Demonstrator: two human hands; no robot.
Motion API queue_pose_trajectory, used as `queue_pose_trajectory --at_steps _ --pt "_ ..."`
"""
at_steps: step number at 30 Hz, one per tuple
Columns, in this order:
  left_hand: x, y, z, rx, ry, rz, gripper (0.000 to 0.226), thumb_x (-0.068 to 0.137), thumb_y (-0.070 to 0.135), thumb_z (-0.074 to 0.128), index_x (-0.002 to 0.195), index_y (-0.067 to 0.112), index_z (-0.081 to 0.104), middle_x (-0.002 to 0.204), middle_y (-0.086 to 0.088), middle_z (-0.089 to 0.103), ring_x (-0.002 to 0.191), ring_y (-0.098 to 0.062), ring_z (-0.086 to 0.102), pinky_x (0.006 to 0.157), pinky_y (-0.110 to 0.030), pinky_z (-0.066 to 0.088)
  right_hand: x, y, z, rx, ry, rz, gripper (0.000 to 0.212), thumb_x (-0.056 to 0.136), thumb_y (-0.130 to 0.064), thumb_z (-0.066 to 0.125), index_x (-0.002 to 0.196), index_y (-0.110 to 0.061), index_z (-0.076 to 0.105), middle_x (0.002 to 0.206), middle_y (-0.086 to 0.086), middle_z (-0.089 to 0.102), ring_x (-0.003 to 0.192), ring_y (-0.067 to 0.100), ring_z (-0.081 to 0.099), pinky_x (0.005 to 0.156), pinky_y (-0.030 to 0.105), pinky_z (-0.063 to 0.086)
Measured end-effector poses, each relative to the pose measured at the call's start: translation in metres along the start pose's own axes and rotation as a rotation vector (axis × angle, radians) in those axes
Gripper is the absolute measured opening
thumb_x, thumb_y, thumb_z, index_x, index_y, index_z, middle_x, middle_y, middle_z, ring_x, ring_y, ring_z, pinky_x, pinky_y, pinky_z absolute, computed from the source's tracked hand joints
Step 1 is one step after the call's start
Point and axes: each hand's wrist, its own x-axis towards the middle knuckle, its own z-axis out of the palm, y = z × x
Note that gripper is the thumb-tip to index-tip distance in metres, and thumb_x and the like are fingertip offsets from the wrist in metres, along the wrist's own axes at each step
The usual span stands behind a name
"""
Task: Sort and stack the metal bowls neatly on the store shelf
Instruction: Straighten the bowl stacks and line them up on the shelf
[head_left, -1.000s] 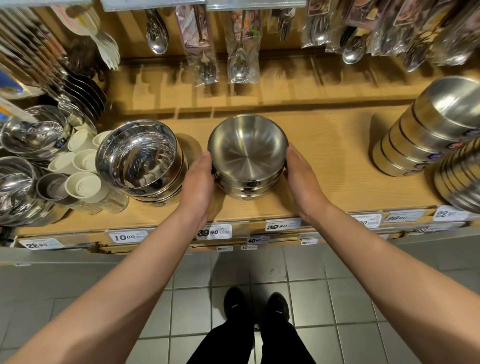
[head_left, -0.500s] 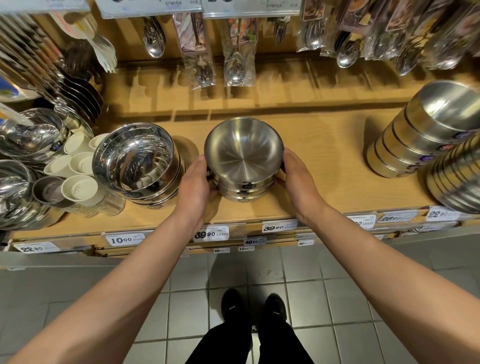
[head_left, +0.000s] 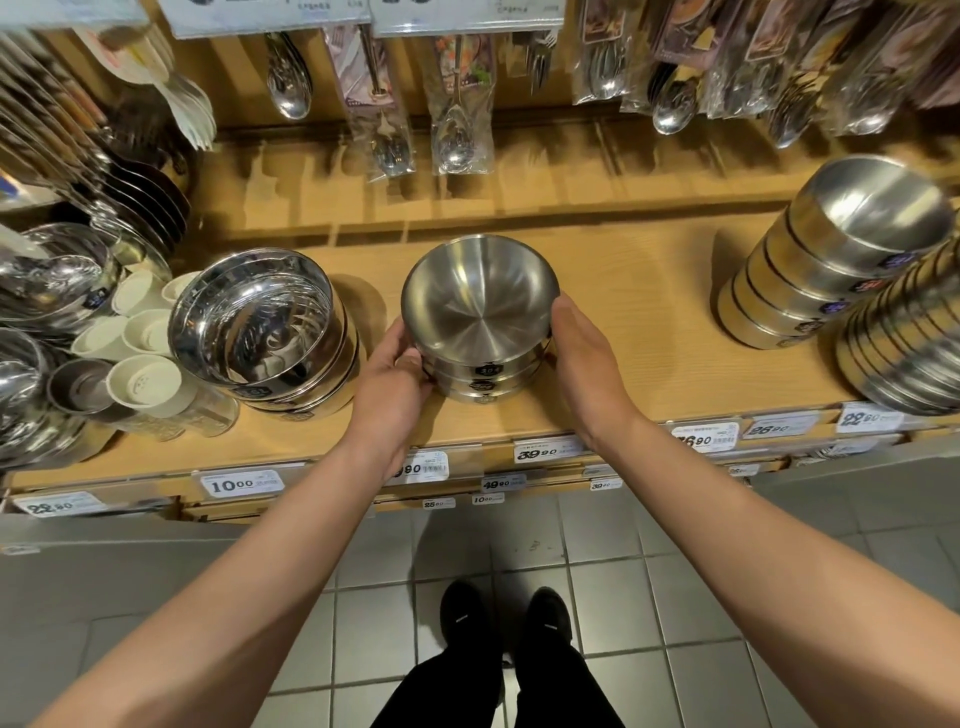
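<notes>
While fingers stay hidden behind bowl stack (head_left: 480, 332), both hands flank it.

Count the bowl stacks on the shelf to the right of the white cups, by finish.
Mirror-polished: 1, the shiny stack
Brushed: 3, the held stack, the tall stack, the edge stack
Total: 4
</notes>
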Motion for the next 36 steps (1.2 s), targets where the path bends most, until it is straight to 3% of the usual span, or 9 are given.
queue_pose_trajectory --at_steps 6,10,14,17,20,24,27,32,36 --pt "-0.003 0.000 0.001 0.025 -0.009 0.017 0.048 0.109 0.003 0.034 0.145 0.028 0.053 0.128 0.014 0.064 0.118 -0.004 0.059 0.096 -0.020 0.053 -0.007 0.005 -0.001 0.011 -0.011 -0.034 0.034 0.111 -0.028 0.036 0.127 -0.016 0.065 0.119 -0.006 0.072 0.114 0.004 0.064 0.099 0.020 0.048" --pt "-0.007 0.001 0.002 0.032 -0.016 0.021 0.048 0.108 0.002 0.035 0.144 0.027 0.054 0.129 0.014 0.063 0.114 0.000 0.060 0.094 -0.019 0.053 -0.008 0.005 -0.003 0.001 -0.001 -0.018 0.033 0.110 -0.025 0.038 0.124 -0.008 0.064 0.111 -0.006 0.072 0.105 0.000 0.064 0.094 0.017 0.049" --pt "-0.004 0.009 0.001 0.003 0.010 -0.026 0.039 0.109 0.015 0.034 0.122 0.037 0.063 0.109 0.016 0.072 0.101 0.002 0.066 0.076 -0.021 0.055 -0.005 0.002 -0.006 -0.010 0.014 0.019 0.035 0.110 -0.023 0.037 0.124 -0.008 0.064 0.108 -0.004 0.072 0.099 -0.001 0.065 0.091 0.019 0.049" --pt "-0.001 0.013 0.003 0.009 0.018 -0.050 0.039 0.110 0.023 0.032 0.106 0.043 0.065 0.095 0.025 0.074 0.106 0.000 0.062 0.077 -0.025 0.051 -0.004 0.001 -0.006 -0.012 0.021 0.039 0.035 0.111 -0.024 0.036 0.125 -0.012 0.065 0.109 -0.006 0.073 0.099 -0.001 0.065 0.090 0.019 0.050" --pt "-0.003 0.013 0.005 0.024 0.005 -0.049 0.044 0.109 0.030 0.033 0.097 0.050 0.070 0.094 0.034 0.071 0.113 0.000 0.058 0.079 -0.028 0.050 -0.003 0.002 -0.006 -0.037 0.016 0.039 0.033 0.109 -0.027 0.037 0.116 -0.018 0.068 0.100 -0.012 0.073 0.094 -0.004 0.065 0.084 0.015 0.051" --pt "-0.008 0.015 0.007 0.027 -0.017 -0.063 0.058 0.108 0.036 0.033 0.072 0.064 0.069 0.082 0.041 0.067 0.105 0.002 0.057 0.081 -0.030 0.053 0.001 0.000 -0.005 -0.054 0.016 0.044 0.031 0.107 -0.032 0.039 0.109 -0.026 0.069 0.101 -0.012 0.072 0.097 -0.002 0.064 0.090 0.023 0.050" --pt "-0.006 0.014 0.009 0.038 -0.004 -0.066 0.051 0.107 0.036 0.034 0.077 0.055 0.071 0.077 0.036 0.069 0.103 -0.005 0.060 0.087 -0.034 0.051 0.004 -0.002 -0.004 -0.052 0.018 0.054 0.031 0.106 -0.031 0.038 0.110 -0.022 0.068 0.100 -0.010 0.070 0.093 -0.002 0.063 0.091 0.027 0.048" --pt "-0.003 0.018 0.010 -0.009 -0.003 -0.054 0.031 0.108 0.031 0.037 0.095 0.034 0.065 0.080 0.023 0.071 0.097 -0.007 0.060 0.083 -0.032 0.051 0.006 -0.009 -0.004 -0.083 -0.001 0.089 0.034 0.107 -0.032 0.035 0.119 -0.021 0.065 0.098 -0.018 0.071 0.091 -0.009 0.064 0.087 0.018 0.049" --pt "-0.009 0.021 0.010 -0.017 0.010 -0.048 0.028 0.107 0.029 0.037 0.100 0.030 0.065 0.088 0.017 0.067 0.096 -0.007 0.058 0.081 -0.031 0.050 0.005 -0.014 -0.004 -0.116 -0.013 0.122 0.035 0.107 -0.033 0.034 0.118 -0.023 0.065 0.112 -0.006 0.070 0.103 0.000 0.062 0.096 0.025 0.048"
